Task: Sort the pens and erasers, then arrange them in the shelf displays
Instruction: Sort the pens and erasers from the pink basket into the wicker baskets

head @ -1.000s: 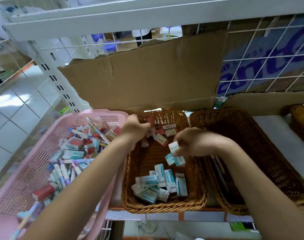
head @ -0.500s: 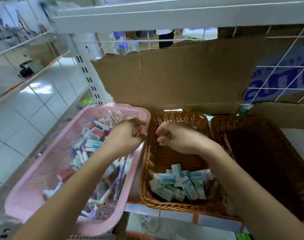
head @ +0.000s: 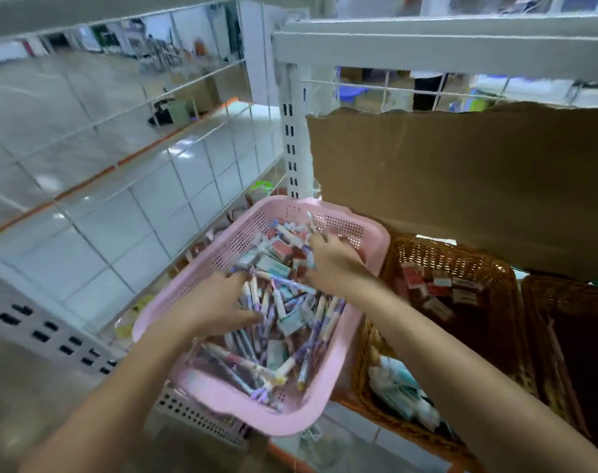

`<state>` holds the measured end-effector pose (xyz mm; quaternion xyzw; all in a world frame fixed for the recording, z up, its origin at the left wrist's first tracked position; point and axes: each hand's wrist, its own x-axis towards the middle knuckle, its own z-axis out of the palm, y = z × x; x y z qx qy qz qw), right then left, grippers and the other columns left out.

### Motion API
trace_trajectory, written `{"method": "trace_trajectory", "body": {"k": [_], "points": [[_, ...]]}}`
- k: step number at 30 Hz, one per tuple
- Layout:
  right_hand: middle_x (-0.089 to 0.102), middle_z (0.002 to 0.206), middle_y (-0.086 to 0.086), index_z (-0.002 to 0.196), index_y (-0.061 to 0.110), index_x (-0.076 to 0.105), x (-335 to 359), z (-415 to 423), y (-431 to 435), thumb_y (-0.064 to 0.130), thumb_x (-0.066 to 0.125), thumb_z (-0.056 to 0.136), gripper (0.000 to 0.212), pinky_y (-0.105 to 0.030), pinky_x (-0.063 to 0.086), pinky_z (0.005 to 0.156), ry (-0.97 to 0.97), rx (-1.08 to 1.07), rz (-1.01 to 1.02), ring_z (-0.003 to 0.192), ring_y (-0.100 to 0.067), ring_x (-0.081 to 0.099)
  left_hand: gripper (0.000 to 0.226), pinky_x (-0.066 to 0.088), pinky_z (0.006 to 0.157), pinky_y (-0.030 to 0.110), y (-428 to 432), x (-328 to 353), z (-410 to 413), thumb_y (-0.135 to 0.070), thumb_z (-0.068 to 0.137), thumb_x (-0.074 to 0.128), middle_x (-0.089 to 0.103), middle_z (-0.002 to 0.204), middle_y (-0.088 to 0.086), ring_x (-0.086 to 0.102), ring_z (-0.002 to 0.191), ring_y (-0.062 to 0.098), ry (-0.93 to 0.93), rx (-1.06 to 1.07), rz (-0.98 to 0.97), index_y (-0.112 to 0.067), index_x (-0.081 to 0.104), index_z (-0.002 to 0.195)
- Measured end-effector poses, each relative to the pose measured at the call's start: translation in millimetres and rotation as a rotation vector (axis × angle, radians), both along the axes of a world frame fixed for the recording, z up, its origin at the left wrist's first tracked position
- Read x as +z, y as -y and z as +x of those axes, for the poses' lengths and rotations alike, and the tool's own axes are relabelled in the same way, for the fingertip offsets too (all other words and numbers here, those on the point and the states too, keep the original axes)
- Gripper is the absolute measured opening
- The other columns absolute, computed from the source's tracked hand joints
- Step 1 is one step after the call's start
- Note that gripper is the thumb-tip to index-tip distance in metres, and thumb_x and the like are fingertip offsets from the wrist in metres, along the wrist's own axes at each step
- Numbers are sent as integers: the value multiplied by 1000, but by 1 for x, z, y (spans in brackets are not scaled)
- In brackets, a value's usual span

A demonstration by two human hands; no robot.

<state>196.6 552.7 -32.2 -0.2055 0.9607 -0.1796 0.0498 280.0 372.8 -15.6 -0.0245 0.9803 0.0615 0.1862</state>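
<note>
A pink plastic basket [head: 256,413] holds a mixed heap of pens [head: 253,367] and small boxed erasers [head: 280,249]. Both my hands are inside it. My left hand [head: 215,302] lies with spread fingers on the pens in the middle. My right hand [head: 331,264] reaches into the far end among the erasers, its fingertips buried in the pile. To the right stands a wicker basket [head: 461,257] with red erasers [head: 437,288] at its far end and teal erasers [head: 399,387] at its near end.
A second, darker wicker basket [head: 570,302] sits further right. A torn cardboard sheet [head: 461,172] stands behind the baskets against the wire back. A white shelf upright [head: 292,148] and a wire grid side panel [head: 120,199] border the pink basket on the left.
My view has swung left. My right hand left the wicker basket and moved into the pink basket; my left hand moved nearer, onto the pens.
</note>
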Motion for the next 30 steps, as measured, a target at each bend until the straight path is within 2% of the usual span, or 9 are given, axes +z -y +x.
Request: {"method": "trace_trajectory", "body": {"k": [3,7,12,15,19,21,24,27,30], "points": [[41,141,-9,136,10,41,-6,-15,8,2,56,83,56,-35,35,105,-20,34,-66,127,-26,39,72,41,99,33,4,-3,-9,-48,85,59,44,139,15,48,123,29,-44,34,33,-16,31,144],[50,132,-9,136,14,44,-11,-28,25,20,62,84,55,-34,34,102,-51,129,-100,124,-26,38,67,41,98,33,-1,-1,-31,-38,88,59,45,137,17,47,123,30,-121,16,107,-14,32,144],[24,150,-9,145,27,24,-23,-30,42,45,64,81,78,-49,14,115,14,151,100,141,-36,4,59,41,82,31,-1,-15,-54,-28,81,63,59,122,13,55,110,30,-181,24,122,-18,40,135],[8,153,-17,147,32,14,-26,-33,52,42,67,80,86,-58,19,112,114,121,176,140,-45,-8,57,40,91,34,-2,-20,-57,-31,80,62,62,119,4,56,111,25,-189,6,108,-22,42,133],[26,140,-26,143,32,23,-22,-38,59,35,63,84,71,-56,38,98,62,96,249,133,-48,12,60,44,93,40,4,-33,-55,-30,73,54,60,120,3,54,111,27,-251,28,126,-26,42,131],[33,136,-23,138,32,29,-22,-38,61,44,65,80,69,-56,41,94,56,86,223,131,-46,21,61,48,88,40,7,-36,-55,-25,71,50,62,116,5,55,107,28,-279,56,165,-26,42,131],[34,135,-20,137,32,32,-23,-35,59,50,66,79,69,-55,42,92,28,63,197,128,-45,21,48,48,72,30,4,-30,-55,-11,73,50,67,102,3,62,93,24,-378,101,260,-26,51,119],[42,131,-13,134,29,40,-20,-37,46,33,63,84,55,-49,41,98,38,-14,50,123,-36,33,42,40,64,25,4,-27,-54,-9,81,55,67,105,2,61,90,18,-414,208,349,-20,55,121],[56,116,-12,127,24,50,-18,-40,37,6,53,86,44,-41,51,86,33,-108,-97,96,-25,57,40,39,69,23,3,-25,-56,-11,84,56,65,117,1,60,92,15,-434,249,409,-19,56,124]]}}
